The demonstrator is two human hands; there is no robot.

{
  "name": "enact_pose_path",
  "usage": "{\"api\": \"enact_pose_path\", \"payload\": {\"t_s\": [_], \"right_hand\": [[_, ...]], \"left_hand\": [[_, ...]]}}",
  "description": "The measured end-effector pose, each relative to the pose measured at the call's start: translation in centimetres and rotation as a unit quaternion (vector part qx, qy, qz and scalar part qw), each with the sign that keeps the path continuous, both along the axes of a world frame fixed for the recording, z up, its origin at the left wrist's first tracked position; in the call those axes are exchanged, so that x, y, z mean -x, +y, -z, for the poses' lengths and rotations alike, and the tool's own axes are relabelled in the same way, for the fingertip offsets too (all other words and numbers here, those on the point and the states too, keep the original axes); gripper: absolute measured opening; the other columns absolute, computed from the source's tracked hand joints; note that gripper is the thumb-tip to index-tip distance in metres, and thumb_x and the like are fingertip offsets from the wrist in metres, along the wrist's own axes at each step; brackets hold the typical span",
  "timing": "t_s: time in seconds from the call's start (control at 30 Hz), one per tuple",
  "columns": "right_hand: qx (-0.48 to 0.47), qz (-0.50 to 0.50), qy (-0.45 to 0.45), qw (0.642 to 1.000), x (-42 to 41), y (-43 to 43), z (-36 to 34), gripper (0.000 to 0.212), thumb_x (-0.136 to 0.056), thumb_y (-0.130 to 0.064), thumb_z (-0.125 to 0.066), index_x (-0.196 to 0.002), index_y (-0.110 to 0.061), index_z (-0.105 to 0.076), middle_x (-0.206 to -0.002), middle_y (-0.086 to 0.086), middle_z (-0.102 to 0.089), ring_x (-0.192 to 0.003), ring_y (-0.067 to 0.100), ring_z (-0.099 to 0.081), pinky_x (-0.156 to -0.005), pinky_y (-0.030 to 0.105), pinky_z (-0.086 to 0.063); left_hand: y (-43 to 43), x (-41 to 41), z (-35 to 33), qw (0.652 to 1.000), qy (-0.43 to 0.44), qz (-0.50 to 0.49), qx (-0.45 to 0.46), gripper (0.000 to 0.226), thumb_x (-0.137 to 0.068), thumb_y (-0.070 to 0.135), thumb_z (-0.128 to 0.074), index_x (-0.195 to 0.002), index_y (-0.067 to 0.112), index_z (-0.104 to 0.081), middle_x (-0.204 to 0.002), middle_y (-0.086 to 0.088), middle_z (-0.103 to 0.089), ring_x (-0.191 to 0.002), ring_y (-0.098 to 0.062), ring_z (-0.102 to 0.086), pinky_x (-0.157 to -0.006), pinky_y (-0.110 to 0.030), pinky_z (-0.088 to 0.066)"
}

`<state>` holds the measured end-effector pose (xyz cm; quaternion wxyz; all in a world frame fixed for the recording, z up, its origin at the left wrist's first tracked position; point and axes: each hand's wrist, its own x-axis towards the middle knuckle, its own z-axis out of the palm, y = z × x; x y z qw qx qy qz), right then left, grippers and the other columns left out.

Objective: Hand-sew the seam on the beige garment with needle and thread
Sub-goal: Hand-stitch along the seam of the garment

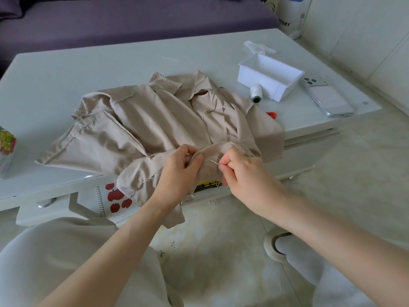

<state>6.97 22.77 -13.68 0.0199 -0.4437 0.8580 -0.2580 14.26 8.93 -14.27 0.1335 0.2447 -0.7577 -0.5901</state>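
The beige garment lies spread and rumpled on the white table, collar toward the far side, with its near part spilling over the table's front edge and hanging down toward the person's lap. The left hand grips a folded edge of that hanging cloth, thumb on top and fingers curled beneath, holding the fold up. Just beside it, the right hand is closed in a pinch, thumb and forefinger pressed together at the end of a thin pale thread that runs across the short gap from the fold. Whether the needle sits in that pinch is too fine to tell. On the far right of the table stands a white plastic box, with a spool of white thread lying just in front of it and a phone face down near the table's right edge. A small red thing peeks out from under the garment's right side. A colourful carton stands at the left edge. Below the tabletop a spiral notebook printed with red apples rests on a shelf. A purple sofa stands behind the table.
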Motion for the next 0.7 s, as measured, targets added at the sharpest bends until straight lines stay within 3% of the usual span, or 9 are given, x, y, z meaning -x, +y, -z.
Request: {"api": "enact_pose_path", "payload": {"t_s": [0.1, 0.2, 0.37, 0.43, 0.5, 0.7], "right_hand": [[-0.012, 0.001, -0.002, 1.000, 0.0, -0.3, -0.1, 0.010, -0.096, -0.017, -0.046, -0.089, -0.011, -0.050, -0.067, 0.004, -0.064, -0.067, 0.021, -0.060, -0.060, 0.041, -0.051], [-0.018, 0.009, -0.009, 1.000, 0.0, -0.5, -0.1, 0.010, -0.095, -0.016, -0.046, -0.090, -0.010, -0.052, -0.067, 0.006, -0.064, -0.068, 0.023, -0.060, -0.060, 0.040, -0.050], [-0.021, 0.019, 0.001, 1.000, -0.2, -1.0, -0.2, 0.008, -0.095, -0.016, -0.046, -0.089, -0.013, -0.051, -0.064, 0.000, -0.059, -0.062, 0.018, -0.054, -0.057, 0.029, -0.044], [-0.013, 0.022, -0.002, 1.000, -0.4, -1.1, -0.2, 0.009, -0.096, -0.016, -0.046, -0.087, -0.017, -0.045, -0.064, -0.004, -0.054, -0.061, 0.014, -0.051, -0.051, 0.016, -0.034], [-0.006, 0.027, -0.017, 0.999, -0.7, -1.3, -0.3, 0.007, -0.097, -0.017, -0.045, -0.090, -0.018, -0.044, -0.070, -0.004, -0.057, -0.065, 0.013, -0.051, -0.049, 0.013, -0.032], [0.053, 0.061, -0.108, 0.991, -1.3, -2.2, 0.1, 0.012, -0.098, -0.017, -0.045, -0.093, -0.008, -0.050, -0.071, 0.002, -0.061, -0.074, 0.018, -0.058, -0.067, 0.029, -0.042]], "left_hand": [[0.0, 0.0, 0.0, 1.000, 0.004, -0.002, 0.002, 0.011, -0.098, 0.016, -0.050, -0.091, 0.012, -0.058, -0.074, -0.023, -0.062, -0.058, -0.017, -0.050, -0.053, -0.025, -0.041], [0.0, -0.1, -0.1, 1.000, 0.016, 0.000, 0.016, 0.011, -0.097, 0.013, -0.050, -0.089, 0.012, -0.057, -0.071, -0.024, -0.061, -0.057, -0.020, -0.049, -0.051, -0.027, -0.039], [0.3, -0.4, 0.1, 0.997, 0.046, 0.010, 0.061, 0.012, -0.097, 0.010, -0.050, -0.086, 0.012, -0.054, -0.067, -0.029, -0.053, -0.049, -0.015, -0.038, -0.045, -0.019, -0.031], [0.4, -0.5, 0.3, 0.996, 0.053, 0.011, 0.077, 0.011, -0.096, 0.010, -0.050, -0.086, 0.014, -0.052, -0.063, -0.025, -0.051, -0.046, -0.012, -0.035, -0.043, -0.016, -0.029], [0.5, -0.6, 0.4, 0.994, 0.064, 0.012, 0.089, 0.012, -0.096, 0.009, -0.051, -0.085, 0.016, -0.052, -0.060, -0.018, -0.050, -0.046, -0.009, -0.035, -0.044, -0.015, -0.029], [0.8, -1.0, 0.7, 0.990, 0.079, 0.020, 0.114, 0.012, -0.094, 0.003, -0.052, -0.084, 0.010, -0.055, -0.053, 0.015, -0.052, -0.048, 0.000, -0.045, -0.050, -0.011, -0.034]]}}
